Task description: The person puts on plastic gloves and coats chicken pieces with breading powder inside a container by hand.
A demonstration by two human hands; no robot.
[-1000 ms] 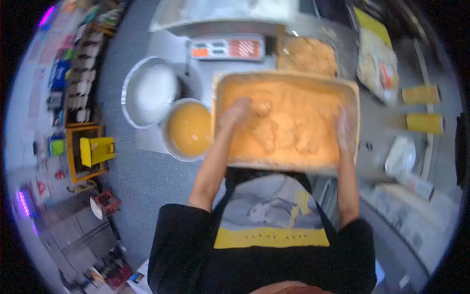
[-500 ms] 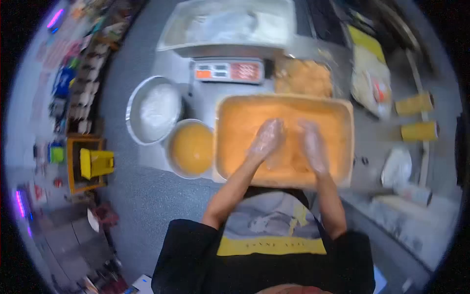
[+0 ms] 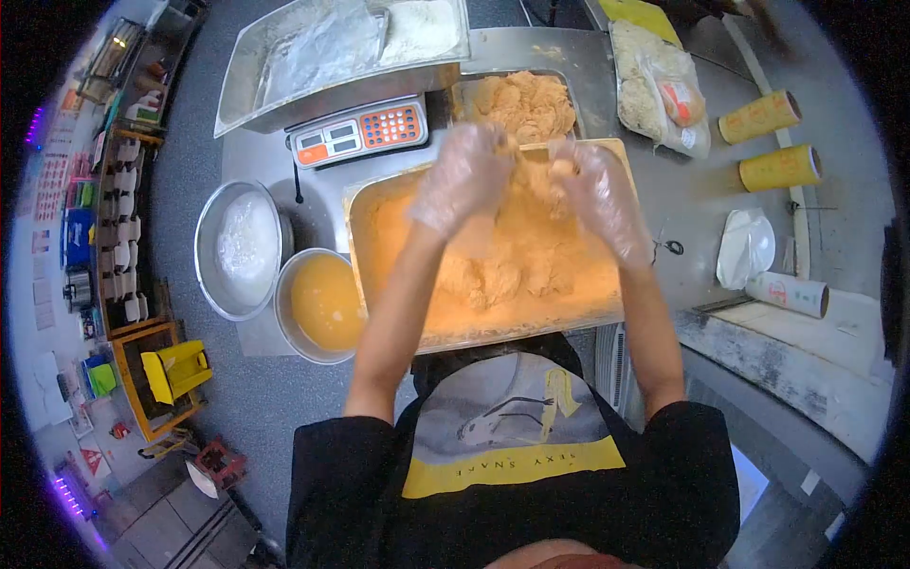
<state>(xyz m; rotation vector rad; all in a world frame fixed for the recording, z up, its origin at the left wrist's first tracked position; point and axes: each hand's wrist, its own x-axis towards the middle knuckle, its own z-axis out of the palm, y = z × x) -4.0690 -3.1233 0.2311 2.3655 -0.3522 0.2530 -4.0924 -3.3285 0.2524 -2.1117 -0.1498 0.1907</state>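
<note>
Both hands wear clear plastic gloves and are raised over a wide tray (image 3: 618,156) of orange coating powder. My left hand (image 3: 466,182) is curled above the tray's far left part, smeared by motion; what it holds does not show. My right hand (image 3: 601,197) is at the far right part, its fingers bent inward, their contents unclear. Blurred orange-coated material (image 3: 538,185) shows between the hands. Several rough orange-coated food lumps (image 3: 485,281) lie in the powder nearer to me.
Behind the tray are a scale (image 3: 360,133), a metal pan (image 3: 275,116) with white powder and a bag, and a tray of coated pieces (image 3: 527,104). At left stand a bowl of white powder (image 3: 245,248) and a pot of yellow-orange liquid (image 3: 325,302). Yellow rolls (image 3: 779,169) lie at right.
Both hands have risen from the powder and moved toward the tray's far side. Coated lumps now show in the powder where the hands were. The camera view has shifted.
</note>
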